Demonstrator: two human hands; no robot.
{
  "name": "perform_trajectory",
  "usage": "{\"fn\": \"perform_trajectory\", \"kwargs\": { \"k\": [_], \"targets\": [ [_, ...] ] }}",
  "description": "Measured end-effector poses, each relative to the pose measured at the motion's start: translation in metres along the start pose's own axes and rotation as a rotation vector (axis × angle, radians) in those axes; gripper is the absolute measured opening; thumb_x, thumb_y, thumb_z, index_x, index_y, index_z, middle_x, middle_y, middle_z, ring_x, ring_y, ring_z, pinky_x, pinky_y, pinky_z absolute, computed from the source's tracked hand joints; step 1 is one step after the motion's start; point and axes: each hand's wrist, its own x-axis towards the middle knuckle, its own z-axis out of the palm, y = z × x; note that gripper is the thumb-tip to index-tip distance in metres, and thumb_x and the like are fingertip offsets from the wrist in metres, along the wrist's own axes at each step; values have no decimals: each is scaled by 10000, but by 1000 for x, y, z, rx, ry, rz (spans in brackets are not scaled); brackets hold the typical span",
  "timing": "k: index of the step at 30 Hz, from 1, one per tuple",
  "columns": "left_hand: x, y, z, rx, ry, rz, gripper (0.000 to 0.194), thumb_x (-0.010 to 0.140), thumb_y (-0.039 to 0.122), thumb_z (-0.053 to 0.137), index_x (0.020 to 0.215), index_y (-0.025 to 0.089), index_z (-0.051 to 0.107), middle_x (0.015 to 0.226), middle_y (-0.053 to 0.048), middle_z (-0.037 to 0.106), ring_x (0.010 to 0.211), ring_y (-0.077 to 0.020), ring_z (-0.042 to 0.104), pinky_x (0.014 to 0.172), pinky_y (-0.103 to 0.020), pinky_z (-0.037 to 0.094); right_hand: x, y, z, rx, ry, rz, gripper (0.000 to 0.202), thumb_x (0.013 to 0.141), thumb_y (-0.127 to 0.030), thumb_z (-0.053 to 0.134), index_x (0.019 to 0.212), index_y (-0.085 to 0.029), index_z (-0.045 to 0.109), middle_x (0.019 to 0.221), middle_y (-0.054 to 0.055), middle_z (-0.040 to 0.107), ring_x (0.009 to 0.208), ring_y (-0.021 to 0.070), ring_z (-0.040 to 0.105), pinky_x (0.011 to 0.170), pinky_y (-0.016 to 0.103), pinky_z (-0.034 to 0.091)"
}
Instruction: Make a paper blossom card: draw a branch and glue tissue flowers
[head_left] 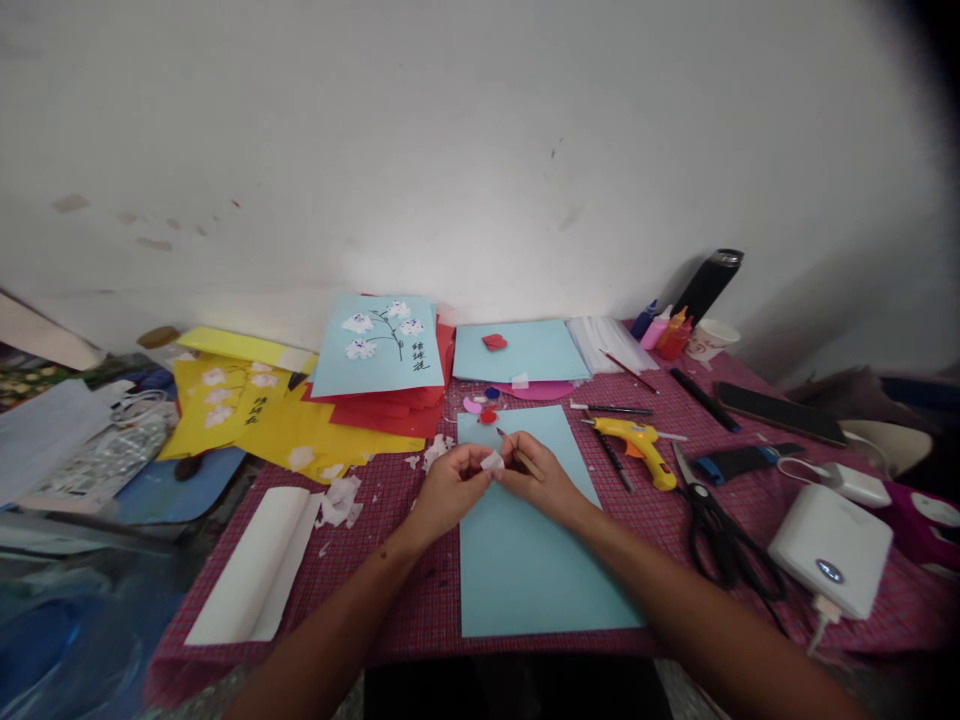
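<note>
Both hands meet over the upper part of a light blue sheet of paper (525, 575). A small crumpled piece of white paper (492, 461) is pinched between them. My left hand (454, 488) is closed on its left side with thumb and fingers. Closed on the other side, my right hand (544, 482) also carries what looks like a thin paintbrush (501, 432), its dark tip pointing up and left. Just beyond the fingers sit red paint (488, 416), pink paint (472, 405) and a dark blue spot of paint (492, 393) on clear plastic.
Left: a folded white paper (251, 565), torn white scraps (341, 502), yellow sheets (300, 425) and a blue flower picture (379, 345). Right: a yellow glue gun (637, 445), black scissors (720, 535), a white power bank (832, 550), paint bottles (667, 330) and a paper cup (712, 340). A wall stands behind.
</note>
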Motion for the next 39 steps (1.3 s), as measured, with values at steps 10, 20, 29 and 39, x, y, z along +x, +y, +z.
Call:
{"fn": "perform_trajectory", "kwargs": {
  "k": [10, 20, 29, 39],
  "targets": [
    [0, -7, -2, 99, 57, 10, 282, 794, 238, 648, 1062, 150, 655, 836, -21, 647, 726, -125, 576, 656, -231, 453, 1, 1, -3, -54, 17, -19, 216, 760, -251, 663, 830, -219, 462, 735, -49, 424, 653, 120, 393, 610, 259, 328],
    [-1, -10, -4, 144, 45, -2, 321, 775, 199, 606, 1090, 167, 664, 821, -14, 635, 692, -120, 549, 620, -220, 425, 0, -6, -7, -55, -21, 0, 196, 745, -214, 636, 830, -221, 461, 740, -44, 445, 668, 127, 427, 628, 264, 347],
    [0, -1, -6, 81, 27, -62, 216, 729, 209, 571, 904, 151, 684, 655, 25, 572, 566, -98, 484, 536, -210, 363, 1, -6, -12, -98, -30, 6, 202, 716, -162, 616, 836, -221, 465, 734, -46, 457, 655, 122, 422, 616, 257, 340],
    [0, -1, -8, 120, 30, -71, 126, 731, 229, 561, 758, 160, 663, 567, 34, 547, 513, -98, 438, 488, -214, 296, 0, -8, -8, -89, -30, -16, 237, 788, -294, 679, 821, -221, 455, 695, -54, 417, 619, 116, 382, 587, 257, 316]
  ]
}}
